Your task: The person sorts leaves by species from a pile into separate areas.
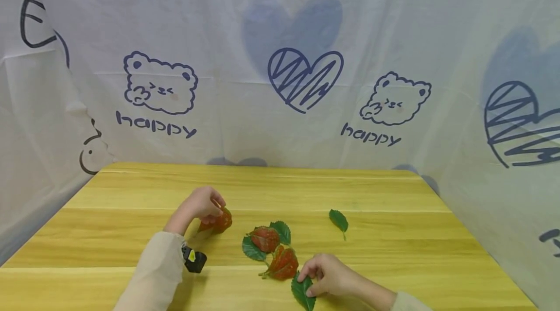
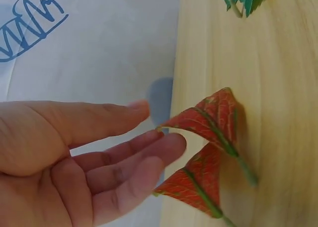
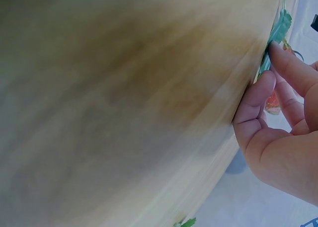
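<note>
My left hand (image 1: pixel 204 204) is over the left part of the table, next to red leaves (image 1: pixel 223 221). In the left wrist view its thumb stands apart from the loosely bent fingers, whose tips are right at the edges of two folded red leaves, an upper one (image 2: pixel 211 115) and a lower one (image 2: pixel 198 182). Near the front edge, my right hand (image 1: pixel 330 274) pinches a dark green leaf (image 1: pixel 302 291) between thumb and forefinger, low against the wood. The right wrist view shows the same green leaf (image 3: pixel 281 28) edge-on at the fingertips.
Mid-table, two red leaves (image 1: pixel 284 263) lie clustered with green leaves (image 1: pixel 282 232), just left of my right hand. A single green leaf (image 1: pixel 339 220) lies farther back on the right. A printed cloth (image 1: pixel 236 107) hangs behind the wooden table (image 1: pixel 385 194).
</note>
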